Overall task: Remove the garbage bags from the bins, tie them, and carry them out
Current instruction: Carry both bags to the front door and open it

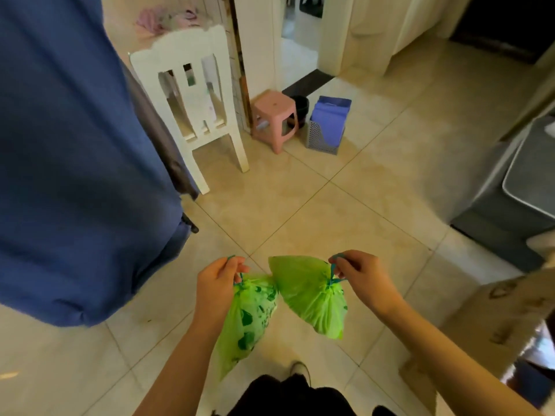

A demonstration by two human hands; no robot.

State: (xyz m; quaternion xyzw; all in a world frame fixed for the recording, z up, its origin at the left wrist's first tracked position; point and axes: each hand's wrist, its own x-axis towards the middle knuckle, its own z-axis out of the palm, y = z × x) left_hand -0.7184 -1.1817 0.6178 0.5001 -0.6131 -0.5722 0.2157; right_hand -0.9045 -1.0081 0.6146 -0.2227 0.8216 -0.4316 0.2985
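The left hand (220, 282) is pinched closed on the teal drawstring (240, 277) of a green garbage bag (246, 322); thumb and fingers press together on the cord, and the bag hangs below the hand with dark shapes showing through its thin plastic. The right hand (359, 276) is likewise pinched closed on the drawstring of a second green bag (309, 295), which hangs beside the first, the two bags touching at their upper edges. Both bags are cinched at the neck and held above the tiled floor (315, 205). Further off stand a white chair (192, 94), a pink stool (274, 118) and a grey mesh bin (326, 127) with a purple liner
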